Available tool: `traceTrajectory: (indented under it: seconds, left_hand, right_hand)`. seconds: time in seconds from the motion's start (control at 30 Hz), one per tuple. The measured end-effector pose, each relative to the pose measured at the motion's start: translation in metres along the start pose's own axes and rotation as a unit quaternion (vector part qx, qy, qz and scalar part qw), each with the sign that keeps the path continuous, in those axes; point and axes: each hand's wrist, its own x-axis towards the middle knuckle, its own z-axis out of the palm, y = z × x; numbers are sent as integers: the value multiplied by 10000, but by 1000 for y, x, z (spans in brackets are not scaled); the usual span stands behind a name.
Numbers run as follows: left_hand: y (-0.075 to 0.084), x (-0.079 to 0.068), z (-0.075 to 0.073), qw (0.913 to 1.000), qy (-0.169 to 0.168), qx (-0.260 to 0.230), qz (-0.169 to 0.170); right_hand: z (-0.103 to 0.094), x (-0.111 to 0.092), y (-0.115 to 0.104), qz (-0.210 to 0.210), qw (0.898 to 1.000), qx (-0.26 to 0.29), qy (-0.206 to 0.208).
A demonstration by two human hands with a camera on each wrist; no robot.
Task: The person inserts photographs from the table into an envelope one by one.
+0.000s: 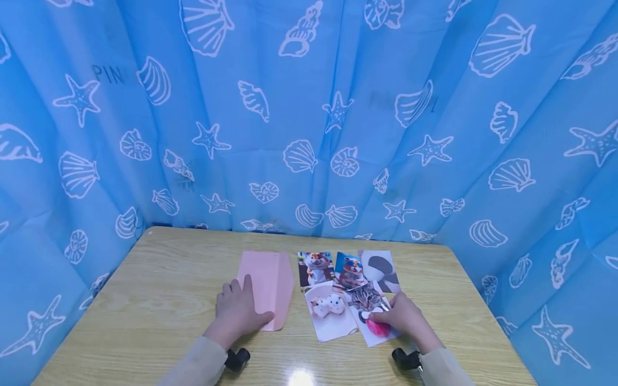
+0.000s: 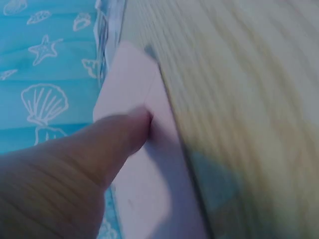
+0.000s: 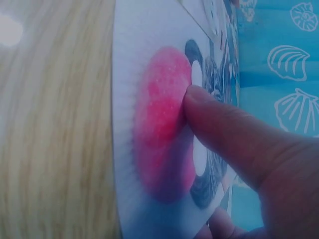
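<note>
Head view: a flat pink paper envelope (image 1: 260, 284) is laid on a light wood-grained table (image 1: 159, 300), its pointed flap side turned to the right. It is touched by the left hand (image 1: 238, 311), whose fingers are spread wide over its left side, with the thumb tip pressed near a fold. To the right, a white-bordered photo card of a grey tabby cat with a pink round shape (image 1: 363, 306) is touched by the thumb of the right hand (image 1: 405, 319); whether the card is pinched cannot be told, as the other fingers are mostly hidden. Beside and above it, a photo card of two white hamsters (image 1: 333, 308) and three more rectangular photo cards (image 1: 350, 268) are grouped closely, some overlapped.
</note>
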Motion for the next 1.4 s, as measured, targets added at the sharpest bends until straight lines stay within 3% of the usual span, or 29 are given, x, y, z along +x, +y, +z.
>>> traceTrajectory:
  seconds: [0.2,0.5,0.7,0.93,1.17,1.4]
  left_hand:
    - [-6,4,-3,9983,-278,147,-494]
    - [-10,8,-10,9950,-620,129,-769]
    - [-13,7,-12,9942,-675,65,-834]
    - [-20,7,-11,9972,-360,-20,-652]
    - [-23,5,-21,9987,-200,120,-458]
    - [-25,2,-19,9988,217,-242,-361]
  right_hand:
    - [-2,-3,-3,-130,9999,96,5]
    - [-3,0,-1,-247,9996,-45,110]
    - [-4,-3,-2,-398,9991,-85,86]
    - [-8,-2,-2,-563,9983,110,-32]
    - [-18,-1,-2,-794,9968,88,-12]
    - [-28,-6,-3,-786,9941,718,-211]
